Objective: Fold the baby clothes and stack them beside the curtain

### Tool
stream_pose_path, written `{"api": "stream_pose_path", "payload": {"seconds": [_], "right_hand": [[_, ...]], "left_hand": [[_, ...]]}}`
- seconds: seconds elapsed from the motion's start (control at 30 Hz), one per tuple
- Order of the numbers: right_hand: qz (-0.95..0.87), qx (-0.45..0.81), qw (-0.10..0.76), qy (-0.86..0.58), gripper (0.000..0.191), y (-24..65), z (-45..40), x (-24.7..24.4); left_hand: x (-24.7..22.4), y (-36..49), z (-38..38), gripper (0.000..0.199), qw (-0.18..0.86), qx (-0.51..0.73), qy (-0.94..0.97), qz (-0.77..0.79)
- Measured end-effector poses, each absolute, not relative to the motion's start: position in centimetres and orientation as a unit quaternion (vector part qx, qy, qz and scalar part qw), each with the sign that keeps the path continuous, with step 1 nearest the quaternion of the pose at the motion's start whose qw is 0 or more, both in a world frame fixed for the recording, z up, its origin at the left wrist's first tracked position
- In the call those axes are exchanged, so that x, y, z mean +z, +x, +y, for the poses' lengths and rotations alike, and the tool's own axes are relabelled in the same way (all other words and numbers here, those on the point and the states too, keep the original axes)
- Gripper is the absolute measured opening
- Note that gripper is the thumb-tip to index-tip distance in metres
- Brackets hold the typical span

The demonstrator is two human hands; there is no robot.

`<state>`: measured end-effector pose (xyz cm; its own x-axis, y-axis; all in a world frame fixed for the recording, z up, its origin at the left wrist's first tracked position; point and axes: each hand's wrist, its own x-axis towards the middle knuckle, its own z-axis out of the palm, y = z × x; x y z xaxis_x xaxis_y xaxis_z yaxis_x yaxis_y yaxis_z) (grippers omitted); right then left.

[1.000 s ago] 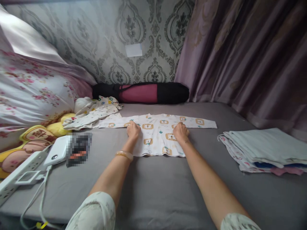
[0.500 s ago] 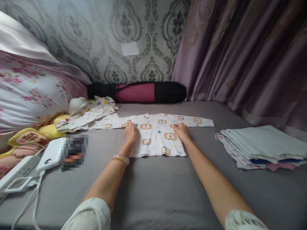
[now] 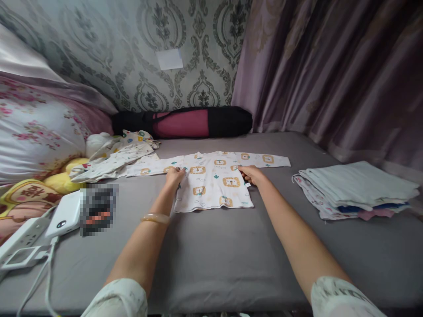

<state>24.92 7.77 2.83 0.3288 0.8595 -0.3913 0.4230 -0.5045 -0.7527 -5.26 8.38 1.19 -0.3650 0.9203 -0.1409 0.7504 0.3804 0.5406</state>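
A small long-sleeved shirt [image 3: 211, 182], white with tan lion faces and green sprigs, lies spread flat with both sleeves stretched out sideways. My left hand [image 3: 176, 176] is closed on its left side, just below where the sleeve joins. On the opposite side my right hand [image 3: 251, 174] pinches the edge under the other sleeve, fingers curled beneath. A small white tag [image 3: 247, 185] sticks out from the side seam below my right hand. The left sleeve's cuff reaches a heap of pale printed clothes [image 3: 122, 158].
Grey sheet [image 3: 211, 251] covers the bed. Folded clothes [image 3: 360, 185] are stacked at right. On the left are a white power bank [image 3: 68, 213], a power strip [image 3: 28, 237], cables, a blurred-out item [image 3: 99, 209] and plush toys. A black-and-maroon long bag [image 3: 185, 123] lies along the wall.
The view has shifted slightly. My right hand has turned and its fingers now curl under the shirt's side edge, where a white tag shows. My left hand stays at the opposite side.
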Motion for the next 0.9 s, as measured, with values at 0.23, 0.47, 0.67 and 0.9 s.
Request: {"api": "stream_pose_path", "payload": {"seconds": [0.23,0.47,0.67,0.9], "right_hand": [[-0.497,0.239,0.246,-0.797,0.022,24.1,6.3,2.3],[-0.582,0.046,0.120,-0.803,0.034,22.3,4.9,1.3],[-0.584,0.065,0.129,-0.799,0.031,23.0,3.8,2.1],[-0.622,0.106,0.064,-0.773,0.035,23.2,-1.0,2.9]], "left_hand": [[1.5,-3.9,7.0,0.029,0.147,0.191,0.534,0.810],[1.0,-2.9,5.3,0.035,0.048,0.106,0.592,0.798],[1.8,-3.6,3.6,0.040,0.042,0.097,0.589,0.802],[2.6,-3.9,-2.1,0.042,0.074,0.050,0.621,0.779]]}}
